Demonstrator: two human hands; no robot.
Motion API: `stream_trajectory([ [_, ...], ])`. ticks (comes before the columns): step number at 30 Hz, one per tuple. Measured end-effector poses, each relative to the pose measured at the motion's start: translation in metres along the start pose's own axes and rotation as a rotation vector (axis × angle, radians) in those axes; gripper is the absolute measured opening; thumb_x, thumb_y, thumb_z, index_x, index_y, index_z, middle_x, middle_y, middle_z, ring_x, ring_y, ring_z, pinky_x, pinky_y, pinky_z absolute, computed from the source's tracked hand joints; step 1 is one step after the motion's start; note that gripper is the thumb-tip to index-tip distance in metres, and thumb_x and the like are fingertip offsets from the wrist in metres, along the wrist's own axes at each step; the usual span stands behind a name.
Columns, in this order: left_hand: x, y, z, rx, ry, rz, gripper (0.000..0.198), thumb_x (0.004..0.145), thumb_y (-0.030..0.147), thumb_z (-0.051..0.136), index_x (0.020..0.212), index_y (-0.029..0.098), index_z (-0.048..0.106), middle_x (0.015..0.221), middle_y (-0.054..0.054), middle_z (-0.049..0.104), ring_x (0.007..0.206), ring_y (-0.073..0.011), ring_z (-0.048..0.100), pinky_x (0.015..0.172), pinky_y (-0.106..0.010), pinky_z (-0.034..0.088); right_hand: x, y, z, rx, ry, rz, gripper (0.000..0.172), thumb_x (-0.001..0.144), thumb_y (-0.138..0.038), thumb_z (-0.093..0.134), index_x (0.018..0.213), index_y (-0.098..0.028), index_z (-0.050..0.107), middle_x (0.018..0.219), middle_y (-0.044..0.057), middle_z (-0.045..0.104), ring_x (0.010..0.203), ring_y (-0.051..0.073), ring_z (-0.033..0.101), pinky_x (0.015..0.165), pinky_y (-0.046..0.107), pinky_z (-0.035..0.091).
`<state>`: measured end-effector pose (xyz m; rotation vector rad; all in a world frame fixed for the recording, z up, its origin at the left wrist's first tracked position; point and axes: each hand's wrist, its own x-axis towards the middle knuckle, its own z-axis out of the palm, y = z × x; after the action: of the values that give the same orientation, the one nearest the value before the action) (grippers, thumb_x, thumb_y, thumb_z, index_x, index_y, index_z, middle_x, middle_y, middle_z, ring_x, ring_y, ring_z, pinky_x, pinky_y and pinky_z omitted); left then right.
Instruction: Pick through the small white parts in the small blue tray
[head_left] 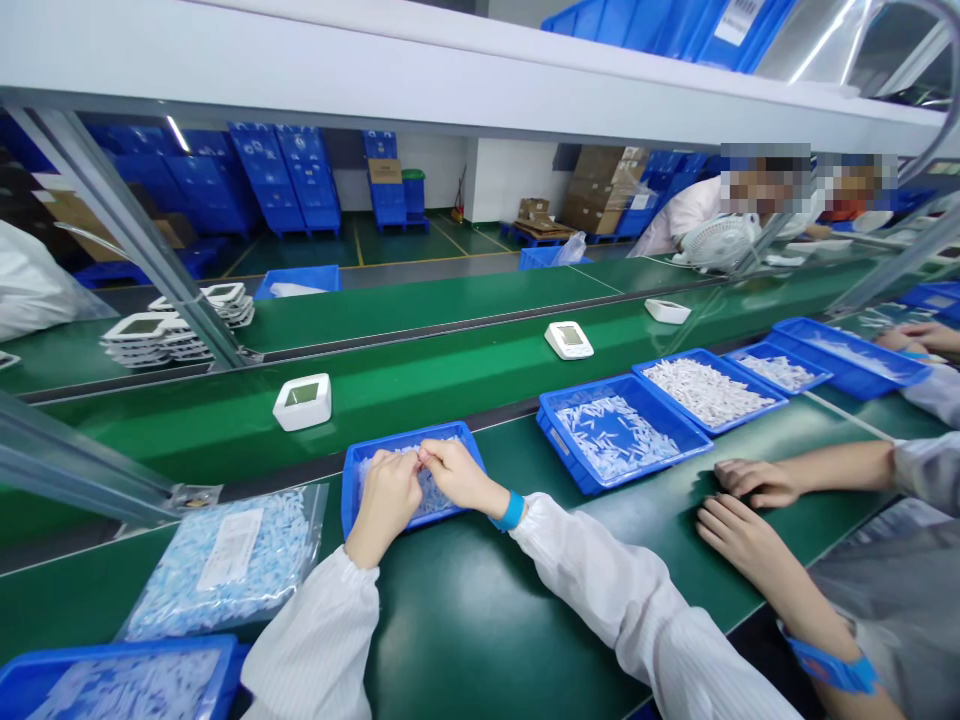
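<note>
Both of my hands hover over a small blue tray [358,472] of small white plastic pieces on the green worktop. My left hand [387,497] is curled, its fingertips pinched against those of my right hand [454,472]. Between the fingertips sits something tiny and pale that I cannot make out. A blue band [511,512] circles my right wrist, and both arms wear white sleeves.
A clear bag of white pieces [229,560] lies to the left, with another blue tray [112,680] at the bottom left. More blue trays [622,430] of parts stand to the right. A co-worker's hands [750,505] rest flat on the worktop. White devices [303,400] ride the green belt.
</note>
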<state>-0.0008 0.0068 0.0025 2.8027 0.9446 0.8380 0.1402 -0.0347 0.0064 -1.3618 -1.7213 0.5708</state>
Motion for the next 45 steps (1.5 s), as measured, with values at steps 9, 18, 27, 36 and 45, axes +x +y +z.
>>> stream_trajectory([
  [9, -0.001, 0.002, -0.003, -0.060, 0.091, -0.004, 0.026, 0.091, 0.017, 0.035, 0.102, 0.017, 0.058, 0.092, -0.008, 0.070, 0.076, -0.0189, 0.061, 0.076, -0.034, 0.038, 0.000, 0.006, -0.004, 0.346, 0.067, 0.041, 0.041, 0.091, -0.048, 0.042, 0.066, -0.016, 0.047, 0.062, -0.003, 0.043, 0.061, 0.010, 0.039, 0.058, 0.023, 0.034],
  [18, -0.002, 0.002, -0.003, 0.002, 0.072, -0.024, 0.026, 0.092, 0.019, 0.035, 0.091, 0.017, 0.062, 0.084, -0.006, 0.071, 0.073, -0.0194, 0.062, 0.074, -0.034, 0.036, 0.001, 0.006, -0.004, 0.399, 0.058, 0.051, 0.041, 0.091, -0.049, 0.043, 0.065, -0.017, 0.047, 0.061, -0.003, 0.039, 0.059, 0.010, 0.037, 0.057, 0.023, 0.033],
  [27, -0.003, 0.005, -0.009, 0.058, 0.116, -0.100, 0.027, 0.090, 0.018, 0.038, 0.072, 0.019, 0.058, 0.064, -0.002, 0.064, 0.062, -0.0172, 0.055, 0.073, -0.033, 0.033, -0.003, -0.007, -0.009, 0.182, -0.014, -0.026, 0.033, 0.096, -0.035, 0.037, 0.071, -0.017, 0.048, 0.068, -0.002, 0.047, 0.065, 0.011, 0.044, 0.063, 0.023, 0.036],
  [36, -0.003, 0.004, -0.010, 0.076, 0.082, -0.183, 0.029, 0.091, 0.022, 0.038, 0.069, 0.019, 0.058, 0.062, -0.002, 0.064, 0.062, -0.0171, 0.056, 0.070, -0.031, 0.032, -0.003, -0.004, -0.005, -0.008, 0.028, -0.130, 0.025, 0.097, -0.028, 0.035, 0.086, -0.016, 0.054, 0.081, 0.003, 0.057, 0.076, 0.013, 0.051, 0.073, 0.024, 0.040],
  [45, -0.003, -0.001, -0.005, 0.075, 0.041, -0.080, 0.027, 0.086, 0.017, 0.040, 0.065, 0.019, 0.056, 0.060, -0.003, 0.063, 0.061, -0.0181, 0.054, 0.071, -0.032, 0.035, -0.007, 0.000, -0.002, -0.253, 0.076, -0.237, 0.019, 0.092, -0.017, 0.042, 0.075, -0.016, 0.051, 0.069, 0.003, 0.053, 0.068, 0.015, 0.047, 0.068, 0.026, 0.036],
])
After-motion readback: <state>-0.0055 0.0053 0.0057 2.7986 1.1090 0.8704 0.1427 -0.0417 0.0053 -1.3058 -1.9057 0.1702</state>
